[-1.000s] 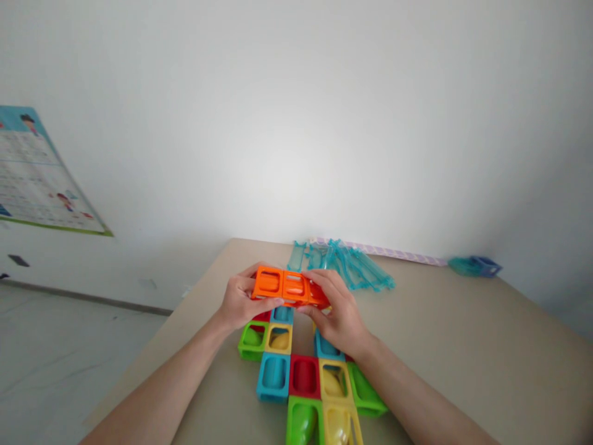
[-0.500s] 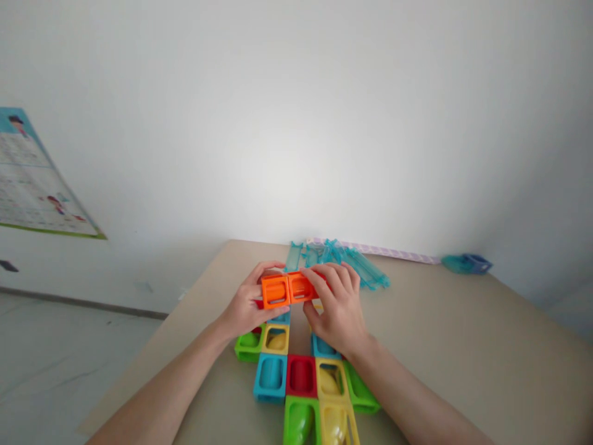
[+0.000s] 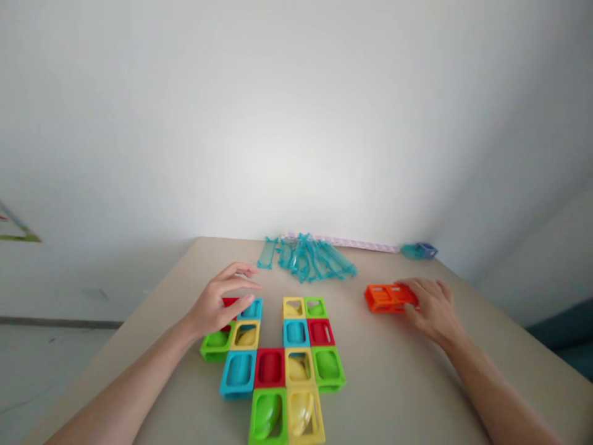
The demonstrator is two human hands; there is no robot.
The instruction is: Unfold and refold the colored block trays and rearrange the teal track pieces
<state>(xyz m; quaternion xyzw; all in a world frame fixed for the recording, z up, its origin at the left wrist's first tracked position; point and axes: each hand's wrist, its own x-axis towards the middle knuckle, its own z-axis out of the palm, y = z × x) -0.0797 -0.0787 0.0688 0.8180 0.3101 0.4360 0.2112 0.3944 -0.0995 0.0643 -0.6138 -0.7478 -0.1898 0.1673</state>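
An orange block piece point(image 3: 380, 298) lies on the right part of the table, and my right hand point(image 3: 428, 309) is closed round its right end. My left hand point(image 3: 220, 301), empty with fingers apart, hovers over the upper left of the joined blocks, partly hiding a red block point(image 3: 228, 302). The joined blocks form a U-like shape: a blue one point(image 3: 238, 371), a red one point(image 3: 269, 368), a yellow one point(image 3: 299, 366) and a green one point(image 3: 327, 367) make a row. Below that row sit a green block point(image 3: 267, 417) and a yellow block point(image 3: 306, 415).
Clear teal track pieces point(image 3: 315, 256) are heaped at the back of the table point(image 3: 370, 383), with a single teal piece point(image 3: 267, 253) to their left. A patterned purple strip point(image 3: 356, 243) runs along the wall. A teal and dark blue item point(image 3: 419, 250) lies at the back right.
My right hand has carried the orange piece right and down to the table. My left hand has let go of it and moved left. The view has shifted right.
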